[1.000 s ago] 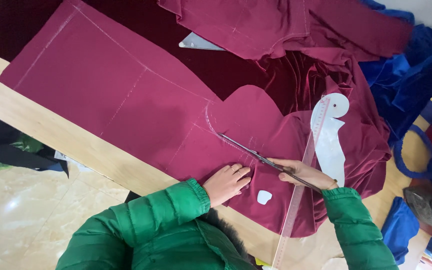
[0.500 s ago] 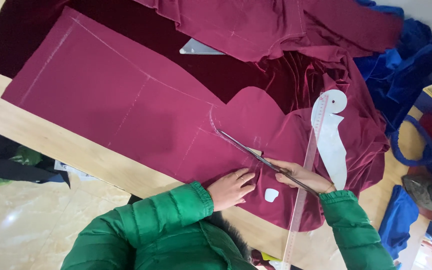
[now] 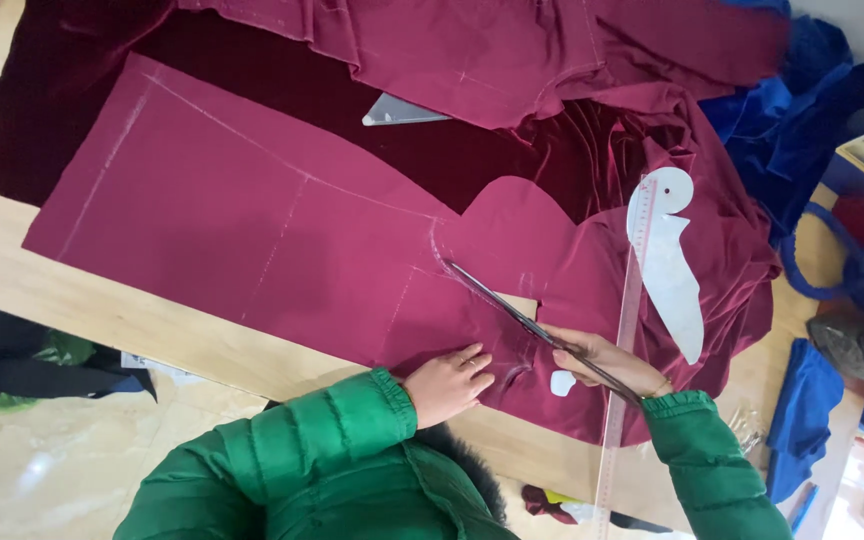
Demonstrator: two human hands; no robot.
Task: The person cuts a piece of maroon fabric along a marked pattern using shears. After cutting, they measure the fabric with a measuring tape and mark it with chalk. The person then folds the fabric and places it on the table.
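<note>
Wooden table (image 3: 152,325) carries soft, limp magenta fabric (image 3: 282,230) — left hand (image 3: 449,383) flat, pinning it beside the cut, right hand (image 3: 607,362) closed on scissors (image 3: 522,318) — hold close to blades.

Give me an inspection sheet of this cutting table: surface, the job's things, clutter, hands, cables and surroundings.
Surface: wooden table, mostly under cloth.
Job's things: maroon fabric lying flat with chalk lines; scissors cutting into it.
Clutter: long ruler, white curve template, blue fabric, small fabric scrap.
Hands: left hand pressing flat on the fabric; right hand gripping the scissors.
Cables: nothing seen.
Surroundings: pale glossy floor, dark clothing lying below the table edge.
</note>
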